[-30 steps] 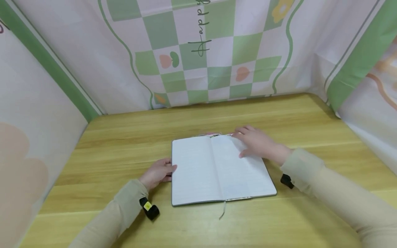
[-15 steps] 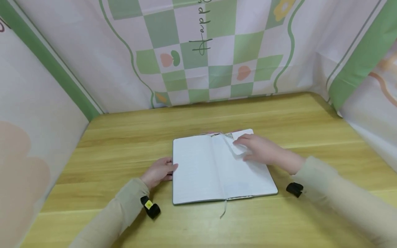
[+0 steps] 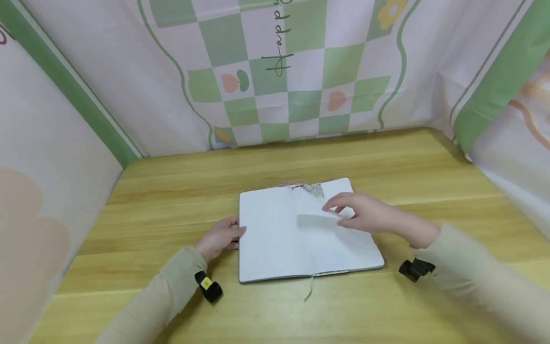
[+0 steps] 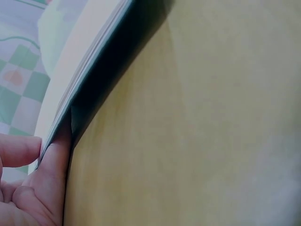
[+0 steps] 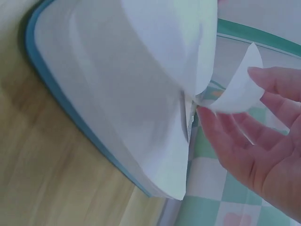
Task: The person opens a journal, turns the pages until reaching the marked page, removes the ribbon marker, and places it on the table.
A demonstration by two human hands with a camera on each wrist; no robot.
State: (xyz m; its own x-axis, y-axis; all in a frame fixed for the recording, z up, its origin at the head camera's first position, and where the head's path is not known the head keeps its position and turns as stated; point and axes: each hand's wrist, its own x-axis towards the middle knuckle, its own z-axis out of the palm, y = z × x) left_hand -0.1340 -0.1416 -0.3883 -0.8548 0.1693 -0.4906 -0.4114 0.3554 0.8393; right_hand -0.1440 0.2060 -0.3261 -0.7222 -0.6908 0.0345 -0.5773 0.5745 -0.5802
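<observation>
An open notebook (image 3: 270,239) with white pages lies on the wooden table. My left hand (image 3: 218,239) holds its left edge, thumb on top; in the left wrist view, fingers reach under the dark cover (image 4: 94,101). Over the right half, my right hand (image 3: 369,213) pinches a page (image 5: 237,92) between thumb and fingers. The page's upper part is lifted and curls down toward the middle. A speckled patterned piece (image 3: 314,190) shows at the top near the spine.
A thin ribbon bookmark (image 3: 309,289) hangs from the notebook's lower edge onto the table (image 3: 180,186). A green-and-white checkered cloth (image 3: 305,67) rises behind the table. Black wrist straps (image 3: 209,287) sit at both cuffs.
From the page's top edge, my right hand has moved down toward me, bending the page's top over and uncovering the speckled piece. My left hand stays at the left edge.
</observation>
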